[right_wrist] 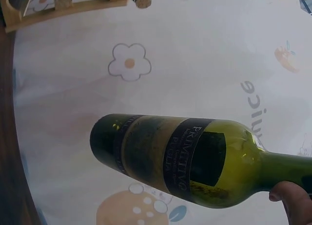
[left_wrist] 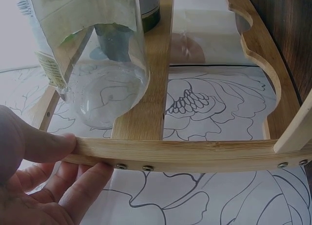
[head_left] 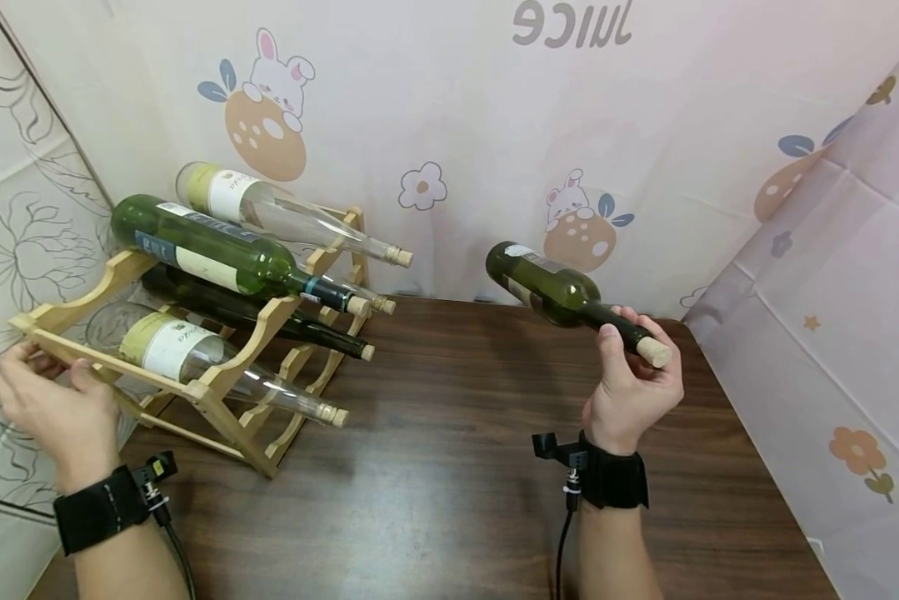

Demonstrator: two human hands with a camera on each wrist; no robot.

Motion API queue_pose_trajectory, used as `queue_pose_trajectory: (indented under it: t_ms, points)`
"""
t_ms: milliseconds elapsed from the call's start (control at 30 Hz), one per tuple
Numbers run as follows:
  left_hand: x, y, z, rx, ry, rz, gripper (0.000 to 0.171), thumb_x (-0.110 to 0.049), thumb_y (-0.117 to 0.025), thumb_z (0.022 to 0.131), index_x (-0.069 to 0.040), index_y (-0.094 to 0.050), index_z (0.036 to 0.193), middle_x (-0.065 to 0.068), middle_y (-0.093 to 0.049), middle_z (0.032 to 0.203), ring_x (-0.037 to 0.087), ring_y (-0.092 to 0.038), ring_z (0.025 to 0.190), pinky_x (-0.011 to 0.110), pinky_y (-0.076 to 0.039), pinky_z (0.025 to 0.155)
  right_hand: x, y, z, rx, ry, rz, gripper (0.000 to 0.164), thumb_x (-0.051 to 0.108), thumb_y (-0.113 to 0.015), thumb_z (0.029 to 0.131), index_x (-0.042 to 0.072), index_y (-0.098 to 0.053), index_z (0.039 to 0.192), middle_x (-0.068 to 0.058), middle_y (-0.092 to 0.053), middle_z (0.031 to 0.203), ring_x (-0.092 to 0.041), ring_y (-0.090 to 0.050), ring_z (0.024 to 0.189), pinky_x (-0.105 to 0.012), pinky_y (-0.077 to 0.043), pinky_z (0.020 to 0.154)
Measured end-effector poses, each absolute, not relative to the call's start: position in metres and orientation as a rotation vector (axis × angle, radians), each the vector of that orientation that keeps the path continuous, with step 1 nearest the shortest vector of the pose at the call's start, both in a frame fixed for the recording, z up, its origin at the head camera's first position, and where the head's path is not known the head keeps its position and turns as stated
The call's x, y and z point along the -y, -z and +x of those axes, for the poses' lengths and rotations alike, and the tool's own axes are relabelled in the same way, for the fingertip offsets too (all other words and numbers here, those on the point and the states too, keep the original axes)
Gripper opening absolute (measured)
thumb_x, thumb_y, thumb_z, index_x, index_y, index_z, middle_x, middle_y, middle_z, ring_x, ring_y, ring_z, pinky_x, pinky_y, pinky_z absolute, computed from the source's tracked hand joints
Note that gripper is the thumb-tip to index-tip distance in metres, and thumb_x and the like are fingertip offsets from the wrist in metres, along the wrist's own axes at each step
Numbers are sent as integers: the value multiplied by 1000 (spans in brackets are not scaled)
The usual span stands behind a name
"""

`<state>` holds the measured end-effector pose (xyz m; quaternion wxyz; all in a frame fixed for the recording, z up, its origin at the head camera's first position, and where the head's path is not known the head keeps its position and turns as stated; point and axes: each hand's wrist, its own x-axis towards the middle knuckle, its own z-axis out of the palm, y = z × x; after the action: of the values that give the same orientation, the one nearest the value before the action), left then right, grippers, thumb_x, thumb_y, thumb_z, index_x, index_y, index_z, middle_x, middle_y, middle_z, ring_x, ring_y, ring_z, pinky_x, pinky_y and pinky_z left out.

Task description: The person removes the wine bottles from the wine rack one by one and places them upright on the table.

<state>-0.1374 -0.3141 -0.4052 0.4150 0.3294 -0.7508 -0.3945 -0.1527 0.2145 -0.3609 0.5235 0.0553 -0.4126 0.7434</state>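
Note:
My right hand (head_left: 636,387) grips a green wine bottle (head_left: 561,293) by its neck, holding it above the table at the right, with the cork towards me and the base pointing away. Its dark label (right_wrist: 183,157) shows in the right wrist view. At the left, my left hand (head_left: 62,408) pinches the rear end of a wooden wine rack (head_left: 220,383); thumb and fingers meet the slat (left_wrist: 195,149) in the left wrist view. Corked bottles lie in the rack: a green one (head_left: 224,250) and a clear one (head_left: 269,208) on top, a dark green one (head_left: 254,312) and a clear labelled one (head_left: 194,354) lower down.
A brown wooden table (head_left: 434,467) lies under everything. Behind it hangs a pale curtain (head_left: 456,108) with rabbit and flower prints, and a similar sheet (head_left: 831,333) bounds the right side. Another clear bottle's cork (head_left: 383,306) peeks out between the upper bottles.

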Motion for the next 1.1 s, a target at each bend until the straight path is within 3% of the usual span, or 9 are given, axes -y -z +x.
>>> queue_pose_trajectory:
  t_ms: [700,1100]
  points:
    - [314,406,-137,1883,985,814,45,-3,-48,102,-18,-53,144,-26,-35,122,-17,-35,108,12,-39,103,-236,360,-169,1097,-1687,61,31,-17,-81,77,-15,-73,107,-18,-78,99,-30,-77,96,-31,-64,90]
    - [314,405,-138,1887,996,835,45,-3,-49,102,-20,-52,144,-24,-36,123,-17,-36,108,12,-40,104,-247,356,-175,1226,-1575,-2,32,-15,-79,79,-14,-74,110,-10,-79,98,-23,-78,96,-23,-62,88]
